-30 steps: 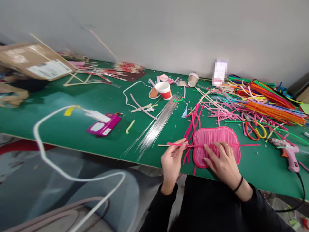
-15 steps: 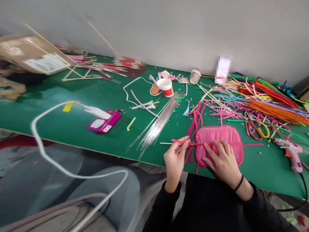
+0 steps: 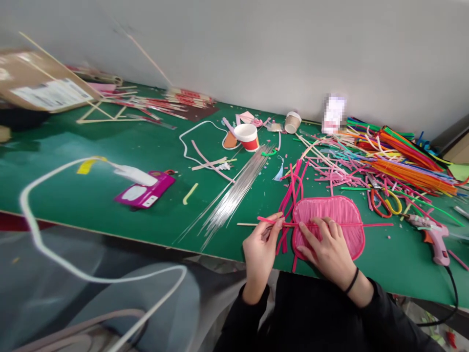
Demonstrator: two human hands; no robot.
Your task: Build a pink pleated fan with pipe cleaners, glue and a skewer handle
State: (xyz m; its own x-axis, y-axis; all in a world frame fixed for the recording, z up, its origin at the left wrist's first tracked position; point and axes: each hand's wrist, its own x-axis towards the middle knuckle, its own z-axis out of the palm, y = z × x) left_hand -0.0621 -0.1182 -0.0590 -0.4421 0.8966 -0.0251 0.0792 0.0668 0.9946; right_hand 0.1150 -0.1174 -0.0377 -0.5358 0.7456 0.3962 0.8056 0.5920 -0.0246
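Observation:
A rounded pink panel [image 3: 346,210], its face covered in side-by-side strips and its rim edged in brighter pink, lies near the table's front edge. My right hand [image 3: 328,249] rests on it, fingers spread and pressing down. Across the panel runs a bright pink pipe cleaner [image 3: 377,225], sticking out past both sides. My left hand [image 3: 260,249] pinches its left end between thumb and fingers, left of the panel. A thin pale stick [image 3: 245,224] pokes out beyond that hand. More pink pipe cleaners [image 3: 287,198] lie loosely just behind and beside the left hand.
A pink glue gun [image 3: 434,234] and scissors [image 3: 381,205] lie at the right, near colourful pipe cleaners [image 3: 410,176]. Thin metal wires [image 3: 232,195], a paper cup [image 3: 247,137] and a purple device with a white cable [image 3: 146,190] are leftward. A cardboard box [image 3: 44,83] stands far left.
The whole view has shifted slightly, so things appear a little further left and lower. Both hands keep the same hold and position on the pipe cleaner and panel.

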